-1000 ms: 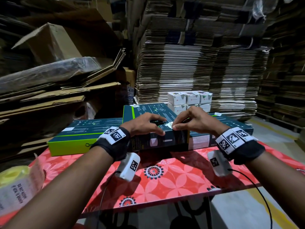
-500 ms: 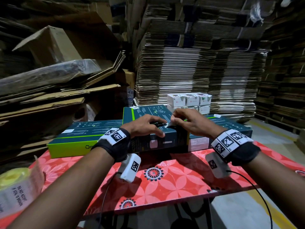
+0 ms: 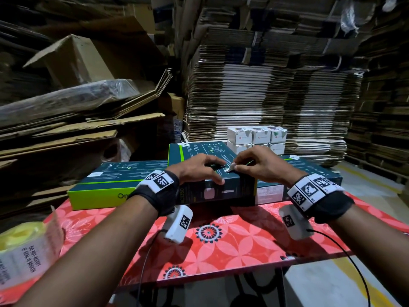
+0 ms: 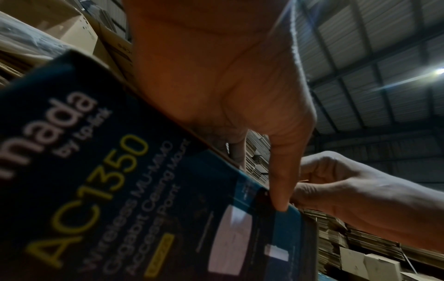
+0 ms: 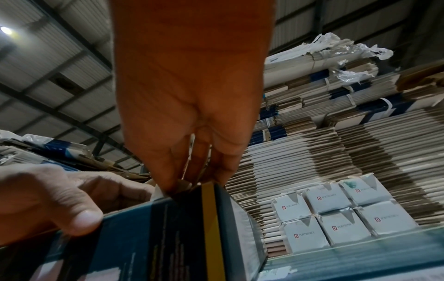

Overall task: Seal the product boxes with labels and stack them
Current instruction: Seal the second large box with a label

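Dark box flat on red table, on top of other boxes, long side running near to far. Left hand spread, pressing down on its near top edge. Right hand pinching small white label at that edge.

Behind you: stacks of flattened cardboard.
Your counter: red floral cover.
Far side: small white boxes.
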